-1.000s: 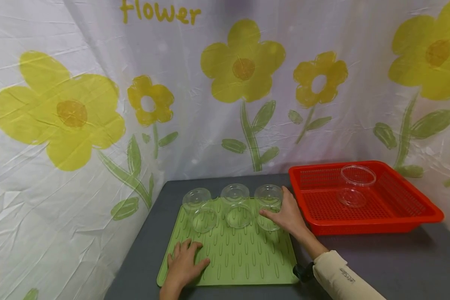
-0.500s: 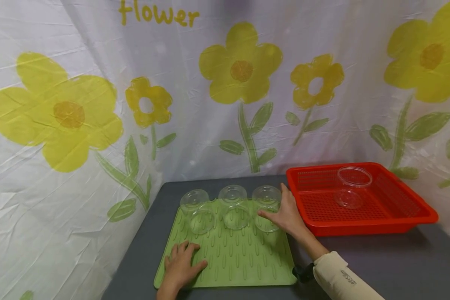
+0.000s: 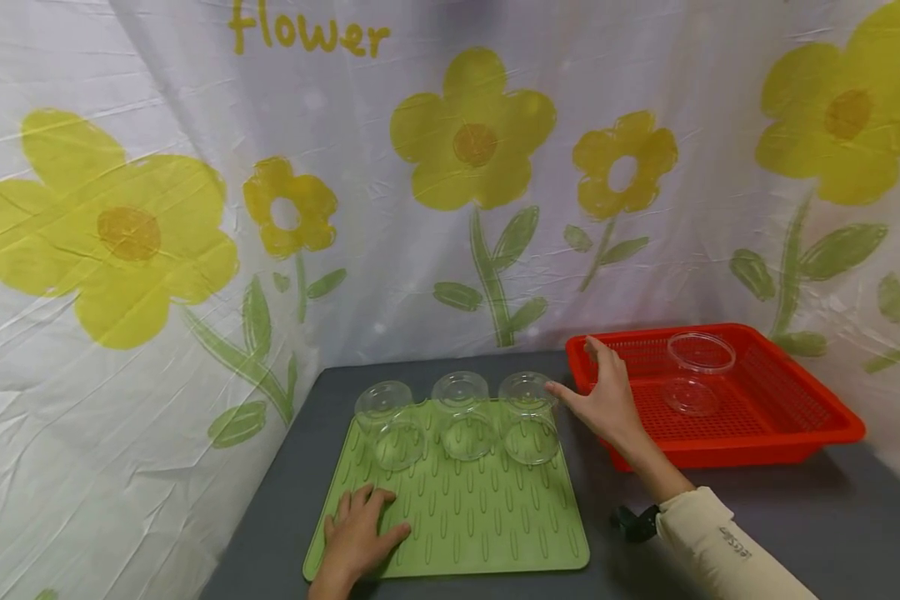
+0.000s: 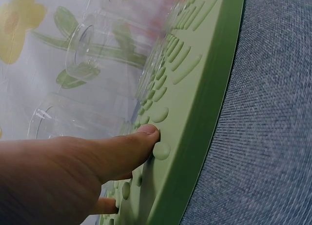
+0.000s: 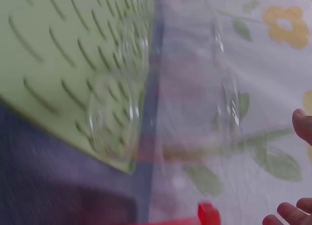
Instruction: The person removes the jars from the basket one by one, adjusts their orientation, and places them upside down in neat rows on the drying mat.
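Three clear plastic jars stand in a row on a green ridged mat: a left jar, a middle jar and a right jar. My left hand rests on the mat's left front part with fingers spread, and its thumb touches the mat in the left wrist view. My right hand is in the air between the right jar and a red basket. Its thumb and fingers are apart with nothing between them; only fingertips and part of the thumb show in the right wrist view.
Another clear jar stands inside the red basket, at the right of the dark grey table. Behind the table hangs a white cloth printed with yellow flowers.
My right hand has come off the right jar and moved right, towards the red basket. The jars stay where they were on the mat. My left hand keeps its place.
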A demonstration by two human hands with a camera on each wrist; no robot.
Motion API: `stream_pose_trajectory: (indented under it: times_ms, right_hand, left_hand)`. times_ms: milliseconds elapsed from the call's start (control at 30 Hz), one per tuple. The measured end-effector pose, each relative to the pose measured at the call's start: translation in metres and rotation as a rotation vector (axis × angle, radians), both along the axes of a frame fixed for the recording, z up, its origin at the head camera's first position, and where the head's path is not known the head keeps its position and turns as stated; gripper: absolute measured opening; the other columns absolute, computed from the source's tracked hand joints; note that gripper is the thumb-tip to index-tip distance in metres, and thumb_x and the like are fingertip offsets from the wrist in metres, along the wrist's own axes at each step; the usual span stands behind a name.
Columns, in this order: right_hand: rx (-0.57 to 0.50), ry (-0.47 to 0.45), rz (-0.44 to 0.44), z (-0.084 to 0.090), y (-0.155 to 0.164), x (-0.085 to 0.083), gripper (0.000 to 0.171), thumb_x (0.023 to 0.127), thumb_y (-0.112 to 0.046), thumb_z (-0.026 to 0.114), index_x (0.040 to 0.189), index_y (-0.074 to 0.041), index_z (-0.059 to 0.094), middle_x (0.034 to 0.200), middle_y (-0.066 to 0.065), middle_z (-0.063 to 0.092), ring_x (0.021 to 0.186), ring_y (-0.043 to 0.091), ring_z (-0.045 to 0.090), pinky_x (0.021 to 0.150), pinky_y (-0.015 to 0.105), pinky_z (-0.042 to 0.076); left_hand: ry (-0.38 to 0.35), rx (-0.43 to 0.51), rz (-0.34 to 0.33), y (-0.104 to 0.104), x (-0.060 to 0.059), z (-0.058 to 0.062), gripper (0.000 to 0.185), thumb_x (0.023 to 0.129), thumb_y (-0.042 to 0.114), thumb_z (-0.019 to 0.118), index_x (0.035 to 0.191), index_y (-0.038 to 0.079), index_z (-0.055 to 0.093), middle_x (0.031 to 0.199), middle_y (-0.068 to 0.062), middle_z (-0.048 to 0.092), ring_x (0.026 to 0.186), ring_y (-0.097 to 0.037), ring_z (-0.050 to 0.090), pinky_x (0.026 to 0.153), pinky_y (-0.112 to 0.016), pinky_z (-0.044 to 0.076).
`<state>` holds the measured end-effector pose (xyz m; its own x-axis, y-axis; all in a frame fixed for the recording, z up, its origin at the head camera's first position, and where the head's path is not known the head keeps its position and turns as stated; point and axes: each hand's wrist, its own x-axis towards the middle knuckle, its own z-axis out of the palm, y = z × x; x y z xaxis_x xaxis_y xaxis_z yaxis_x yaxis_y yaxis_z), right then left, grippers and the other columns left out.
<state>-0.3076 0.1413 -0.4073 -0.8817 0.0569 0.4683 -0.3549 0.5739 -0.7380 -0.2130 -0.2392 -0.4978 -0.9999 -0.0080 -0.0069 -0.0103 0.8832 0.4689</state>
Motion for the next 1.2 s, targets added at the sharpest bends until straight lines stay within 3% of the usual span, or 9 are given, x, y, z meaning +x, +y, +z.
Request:
stream_pose_trajectory:
  times_ms: [300, 467, 667, 833, 1000, 1200]
  right_hand:
    - [0.038, 0.071, -0.097, 0.021, 0.034, -0.011, 0.088, 0.082, -0.026, 0.086, 0.148, 0.008, 0.039, 0.146, 0.031, 0.045, 0.133, 0.050, 0.038, 0.108, 0.066, 0.034]
    - [0.081, 0.034, -0.164, 0.027, 0.057, -0.018, 0.089, 0.082, -0.028, 0.085, 0.149, 0.009, 0.038, 0.142, 0.035, 0.045, 0.130, 0.054, 0.036, 0.105, 0.069, 0.032]
    - [0.152, -0.067, -0.264, 0.026, 0.094, -0.030, 0.099, 0.083, -0.039, 0.083, 0.152, 0.009, 0.031, 0.146, 0.038, 0.039, 0.134, 0.058, 0.031, 0.105, 0.074, 0.025]
    - [0.133, -0.175, -0.351, 0.024, 0.124, -0.037, 0.108, 0.084, -0.051, 0.079, 0.154, 0.011, 0.025, 0.148, 0.041, 0.033, 0.135, 0.061, 0.027, 0.103, 0.075, 0.025]
    - [0.122, -0.323, -0.388, 0.021, 0.145, -0.039, 0.118, 0.083, -0.061, 0.075, 0.153, 0.015, 0.016, 0.151, 0.045, 0.023, 0.135, 0.062, 0.022, 0.103, 0.074, 0.025]
    - [0.137, -0.482, -0.417, 0.019, 0.160, -0.038, 0.120, 0.084, -0.066, 0.070, 0.147, 0.020, 0.017, 0.143, 0.048, 0.025, 0.129, 0.063, 0.026, 0.102, 0.071, 0.029]
  left_hand:
    - [-0.004, 0.004, 0.004, -0.003, -0.001, 0.000, 0.050, 0.086, 0.045, 0.079, 0.125, 0.018, 0.065, 0.149, -0.027, 0.046, 0.142, -0.064, 0.026, 0.102, -0.088, 0.018]
    - [-0.004, -0.002, 0.004, -0.004, 0.000, 0.001, 0.051, 0.086, 0.046, 0.079, 0.126, 0.018, 0.065, 0.149, -0.027, 0.046, 0.142, -0.064, 0.027, 0.102, -0.088, 0.019]
    - [-0.007, -0.003, 0.004, -0.004, 0.001, 0.002, 0.051, 0.086, 0.046, 0.079, 0.127, 0.018, 0.065, 0.149, -0.027, 0.046, 0.142, -0.063, 0.028, 0.102, -0.088, 0.019]
    - [-0.009, -0.002, 0.002, -0.004, 0.001, 0.002, 0.051, 0.086, 0.045, 0.079, 0.126, 0.018, 0.065, 0.149, -0.027, 0.046, 0.142, -0.064, 0.027, 0.102, -0.088, 0.019]
    - [-0.007, -0.006, 0.006, -0.004, 0.000, 0.000, 0.051, 0.085, 0.046, 0.079, 0.126, 0.018, 0.065, 0.149, -0.027, 0.047, 0.141, -0.064, 0.028, 0.102, -0.088, 0.019]
    - [-0.021, -0.001, 0.006, -0.004, -0.001, -0.004, 0.052, 0.086, 0.047, 0.079, 0.126, 0.018, 0.065, 0.150, -0.027, 0.046, 0.141, -0.064, 0.027, 0.102, -0.089, 0.018]
